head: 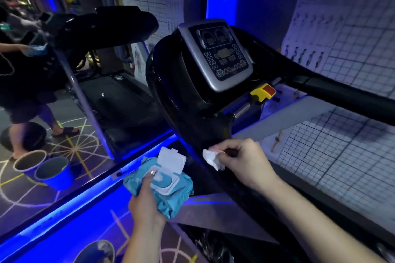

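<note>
Two blue buckets point(53, 168) stand on the floor at far left. The left hand point(147, 203) grips a blue wipes pack point(162, 186), lid open; the right hand point(245, 162) pinches a crumpled white wipe point(210, 157) against the black treadmill handrail point(192, 126).

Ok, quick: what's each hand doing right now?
Left hand: grips the soft teal wet-wipe pack, lid open.
Right hand: pinches a crumpled white wipe.
</note>
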Available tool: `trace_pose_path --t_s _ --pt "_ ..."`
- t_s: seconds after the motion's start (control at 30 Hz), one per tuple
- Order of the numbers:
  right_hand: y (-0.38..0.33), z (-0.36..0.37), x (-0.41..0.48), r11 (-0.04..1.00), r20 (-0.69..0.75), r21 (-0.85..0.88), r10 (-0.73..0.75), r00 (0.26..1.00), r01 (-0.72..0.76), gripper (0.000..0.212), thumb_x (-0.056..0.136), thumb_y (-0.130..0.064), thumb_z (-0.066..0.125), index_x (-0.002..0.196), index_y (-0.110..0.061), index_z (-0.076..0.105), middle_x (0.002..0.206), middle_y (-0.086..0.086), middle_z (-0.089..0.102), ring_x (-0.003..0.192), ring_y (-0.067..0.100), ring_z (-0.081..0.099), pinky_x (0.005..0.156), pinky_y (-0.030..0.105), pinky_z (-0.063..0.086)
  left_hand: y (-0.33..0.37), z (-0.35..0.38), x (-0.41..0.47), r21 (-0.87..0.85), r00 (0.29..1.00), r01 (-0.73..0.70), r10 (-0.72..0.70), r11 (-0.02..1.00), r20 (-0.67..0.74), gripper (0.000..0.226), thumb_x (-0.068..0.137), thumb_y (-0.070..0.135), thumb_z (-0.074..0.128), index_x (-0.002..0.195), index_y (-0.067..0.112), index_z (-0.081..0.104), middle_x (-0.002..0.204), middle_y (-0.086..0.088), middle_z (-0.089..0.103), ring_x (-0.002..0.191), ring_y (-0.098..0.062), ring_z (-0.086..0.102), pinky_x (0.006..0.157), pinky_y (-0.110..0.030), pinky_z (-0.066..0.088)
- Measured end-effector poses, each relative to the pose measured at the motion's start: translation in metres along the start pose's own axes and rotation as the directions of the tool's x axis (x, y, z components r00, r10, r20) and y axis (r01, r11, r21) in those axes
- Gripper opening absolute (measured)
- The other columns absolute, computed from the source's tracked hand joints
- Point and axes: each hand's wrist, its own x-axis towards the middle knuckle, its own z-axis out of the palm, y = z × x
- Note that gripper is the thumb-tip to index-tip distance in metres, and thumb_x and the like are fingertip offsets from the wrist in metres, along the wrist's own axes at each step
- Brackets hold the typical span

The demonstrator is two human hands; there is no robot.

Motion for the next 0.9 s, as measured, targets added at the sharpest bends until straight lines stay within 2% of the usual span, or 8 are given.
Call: trace_pose_path --t_s 0.1,0.2,0.27,0.4,0.5,0.63,0.77,0.9 --pt "-0.02 0.031 -0.015 0.911 -0.115 0.402 0.154 0.981 -0.096 0.032 0.084 0.007 0.063 0.09 -0.02 0.079 0.073 -0.001 0.074 0.066 0.008 0.062 0.07 0.022 0.049 0.013 -0.018 0.002 0.022 0.999 -0.013 0.012 1.0 0.052 0.036 0.094 0.017 0.08 0.127 0.005 0.069 0.112 -0.016 0.076 0.089 -0.029 0.074 0.054 -0.038 0.062" --pt "-0.032 0.066 -0.033 0.629 -0.123 0.759 0.392 0.912 -0.168 0.026 0.089 0.009 0.062 0.099 -0.008 0.078 0.089 0.01 0.075 0.076 0.015 0.066 0.071 0.024 0.054 0.029 -0.044 0.006 0.054 0.994 0.026 -0.031 0.998 0.107 0.04 0.093 0.019 0.081 0.129 0.006 0.07 0.116 -0.015 0.077 0.099 -0.035 0.075 0.079 -0.05 0.061" --pt "-0.037 0.09 -0.049 0.474 -0.125 0.865 0.52 0.845 -0.163 0.018 0.09 0.007 0.063 0.103 0.001 0.075 0.092 0.015 0.075 0.077 0.016 0.068 0.071 0.022 0.057 0.041 -0.062 0.009 0.092 0.988 0.045 -0.058 0.995 0.141 0.039 0.093 0.02 0.08 0.129 0.007 0.07 0.116 -0.014 0.077 0.096 -0.033 0.075 0.077 -0.046 0.06" --pt "-0.04 0.132 -0.091 0.359 -0.139 0.926 0.608 0.782 -0.115 0.015 0.097 0.007 0.049 0.093 0.018 0.057 0.074 0.009 0.063 0.062 0.01 0.058 0.059 0.014 0.048 0.057 -0.091 0.018 0.161 0.97 0.097 -0.129 0.982 0.204 0.04 0.093 0.024 0.081 0.13 0.012 0.071 0.113 -0.011 0.079 0.093 -0.033 0.078 0.065 -0.044 0.064" --pt "-0.038 0.147 -0.125 0.266 -0.132 0.963 0.596 0.792 -0.04 0.017 0.093 0.006 0.044 0.076 0.007 0.041 0.076 0.011 0.045 0.07 0.018 0.044 0.062 0.021 0.044 0.058 -0.105 0.017 0.204 0.951 0.149 -0.197 0.968 0.24 0.04 0.093 0.025 0.08 0.13 0.012 0.071 0.116 -0.011 0.079 0.095 -0.034 0.078 0.062 -0.045 0.064" --pt "-0.035 0.145 -0.183 0.172 -0.177 0.983 0.8 0.574 0.064 0.033 0.103 0.004 0.033 0.083 -0.007 0.057 0.079 0.011 0.06 0.062 0.015 0.066 0.056 0.029 0.058 0.048 -0.111 0.0 0.3 0.911 0.215 -0.301 0.929 0.282 0.038 0.092 0.023 0.082 0.126 0.011 0.071 0.114 -0.014 0.079 0.093 -0.038 0.078 0.074 -0.051 0.063" --pt "-0.028 0.132 -0.221 0.176 -0.258 0.952 0.902 0.346 0.251 0.024 0.104 0.007 0.036 0.111 0.002 0.059 0.096 0.02 0.067 0.064 0.021 0.074 0.054 0.029 0.059 0.033 -0.114 -0.022 0.385 0.869 0.255 -0.385 0.887 0.312 0.038 0.092 0.026 0.082 0.125 0.011 0.071 0.111 -0.014 0.079 0.094 -0.037 0.077 0.062 -0.051 0.064" --pt "-0.026 0.124 -0.227 0.191 -0.28 0.935 0.916 0.288 0.299 0.011 0.095 0.007 0.059 0.101 0.014 0.065 0.094 0.017 0.068 0.068 0.015 0.074 0.062 0.025 0.06 0.021 -0.114 -0.029 0.414 0.862 0.25 -0.395 0.876 0.317 0.041 0.091 0.024 0.083 0.126 0.01 0.069 0.114 -0.016 0.078 0.092 -0.038 0.077 0.058 -0.048 0.063"
